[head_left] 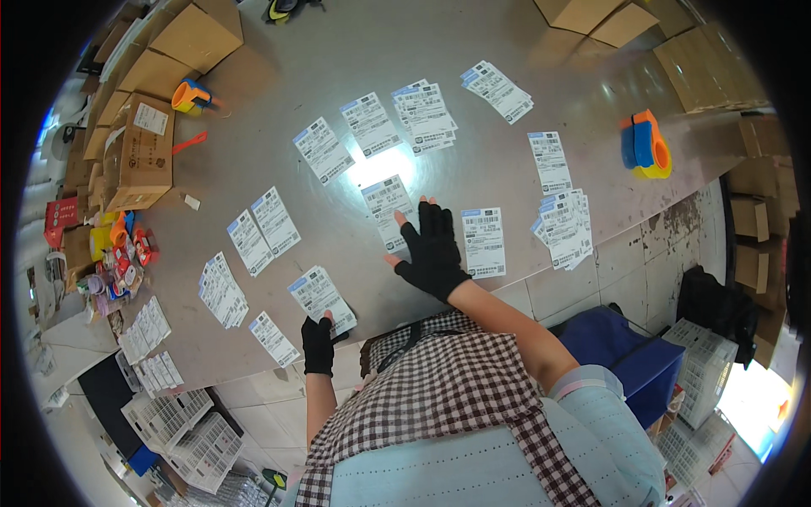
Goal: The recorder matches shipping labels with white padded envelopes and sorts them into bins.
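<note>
Both of my hands wear black fingerless gloves. My right hand [432, 252] lies over the metal table with its fingers stretched out, its fingertips at the right edge of a white shipping label [384, 198]. My left hand [318, 345] is at the near edge, closed on a small stack of shipping labels [323, 296]; its thumb shows on top and its other fingers are mostly hidden. Another shipping label [483, 241] lies just right of my right hand. A single label [273, 340] rests left of my left hand.
Several label piles [422, 114] are spread across the table [355, 51]. An orange and blue tape dispenser [649, 145] stands at the right, a second tape dispenser [193, 96] at the far left. Cardboard boxes [139, 156] line the left side; tape rolls [118, 262] crowd the left edge.
</note>
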`<state>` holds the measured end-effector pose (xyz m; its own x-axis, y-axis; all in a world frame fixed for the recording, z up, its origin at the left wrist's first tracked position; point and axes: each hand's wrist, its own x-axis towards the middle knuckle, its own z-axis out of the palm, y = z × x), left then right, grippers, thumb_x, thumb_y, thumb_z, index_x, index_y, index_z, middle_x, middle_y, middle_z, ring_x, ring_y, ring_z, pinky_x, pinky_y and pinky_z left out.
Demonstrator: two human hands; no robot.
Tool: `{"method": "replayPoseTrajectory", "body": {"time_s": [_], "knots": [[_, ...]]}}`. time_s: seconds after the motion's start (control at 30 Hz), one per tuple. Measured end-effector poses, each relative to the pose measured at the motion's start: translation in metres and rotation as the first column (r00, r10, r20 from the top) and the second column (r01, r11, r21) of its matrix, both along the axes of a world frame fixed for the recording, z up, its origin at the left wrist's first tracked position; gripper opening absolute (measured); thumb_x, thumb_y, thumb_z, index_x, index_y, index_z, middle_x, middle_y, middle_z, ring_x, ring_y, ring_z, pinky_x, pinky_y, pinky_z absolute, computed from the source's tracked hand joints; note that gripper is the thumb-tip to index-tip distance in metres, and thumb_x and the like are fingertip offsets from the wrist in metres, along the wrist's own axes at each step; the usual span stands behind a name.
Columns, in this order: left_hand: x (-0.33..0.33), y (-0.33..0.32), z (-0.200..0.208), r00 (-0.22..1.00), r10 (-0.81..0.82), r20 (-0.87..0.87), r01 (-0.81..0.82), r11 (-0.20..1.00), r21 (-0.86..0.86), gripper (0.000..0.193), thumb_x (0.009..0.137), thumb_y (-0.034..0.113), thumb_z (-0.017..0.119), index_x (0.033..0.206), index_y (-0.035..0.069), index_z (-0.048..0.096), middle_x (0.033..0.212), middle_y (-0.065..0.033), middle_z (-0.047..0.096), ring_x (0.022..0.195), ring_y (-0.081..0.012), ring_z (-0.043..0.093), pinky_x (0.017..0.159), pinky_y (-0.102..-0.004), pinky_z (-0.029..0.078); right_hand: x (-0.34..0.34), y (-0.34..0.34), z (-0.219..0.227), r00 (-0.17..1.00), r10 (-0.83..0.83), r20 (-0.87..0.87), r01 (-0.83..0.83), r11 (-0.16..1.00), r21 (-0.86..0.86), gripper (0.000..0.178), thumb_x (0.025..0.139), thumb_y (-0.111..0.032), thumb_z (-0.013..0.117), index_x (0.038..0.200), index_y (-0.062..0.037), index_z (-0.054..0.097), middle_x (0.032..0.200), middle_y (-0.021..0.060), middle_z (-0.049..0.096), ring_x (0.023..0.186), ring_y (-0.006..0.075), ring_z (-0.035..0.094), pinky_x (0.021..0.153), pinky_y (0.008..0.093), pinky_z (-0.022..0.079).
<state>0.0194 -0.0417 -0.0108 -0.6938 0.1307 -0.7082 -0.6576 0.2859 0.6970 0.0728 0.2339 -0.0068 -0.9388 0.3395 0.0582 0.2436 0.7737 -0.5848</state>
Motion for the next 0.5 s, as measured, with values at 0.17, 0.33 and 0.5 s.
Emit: {"method": "replayPoseTrajectory", "body": {"time_s": [0.17, 0.33, 0.5], "knots": [[0.001, -0.006, -0.004, 1.0, -0.009, -0.011, 0.009, 1.0, 0.005, 0.037, 0.083, 0.023, 0.055, 0.112, 0.001, 0.05, 0.094, -0.0097, 0.059, 0.076, -0.0215, 0.062, 0.057, -0.0326, 0.055, 0.063, 0.021, 0.01, 0.995, -0.097, -0.006, 0.097, 0.989, 0.113, 0.062, 0.075, -0.034, 0.061, 0.127, -0.0095, 0.04, 0.134, 0.0274, 0.026, 0.124, 0.0432, 0.023, 0.1, 0.0536, 0.019], [0.001, -0.006, -0.003, 1.0, 0.004, -0.003, -0.004, 1.0, -0.016, 0.036, 0.084, 0.019, 0.055, 0.114, 0.0, 0.048, 0.098, -0.0103, 0.058, 0.077, -0.0212, 0.062, 0.056, -0.0323, 0.055, 0.142, 0.046, -0.001, 0.985, -0.088, -0.149, 0.097, 0.994, 0.054, 0.056, 0.067, -0.017, 0.068, 0.117, -0.0036, 0.048, 0.128, 0.0265, 0.036, 0.117, 0.0423, 0.034, 0.097, 0.0518, 0.027], [-0.001, -0.006, -0.003, 1.0, -0.011, 0.005, 0.011, 1.0, -0.022, 0.037, 0.084, 0.018, 0.054, 0.115, 0.0, 0.047, 0.099, -0.01, 0.058, 0.078, -0.0211, 0.062, 0.057, -0.0322, 0.055, 0.173, 0.05, -0.001, 0.992, -0.124, -0.001, 0.123, 0.989, 0.078, 0.054, 0.067, -0.014, 0.068, 0.117, -0.0057, 0.049, 0.128, 0.0262, 0.036, 0.117, 0.0416, 0.035, 0.097, 0.0495, 0.028]]}}
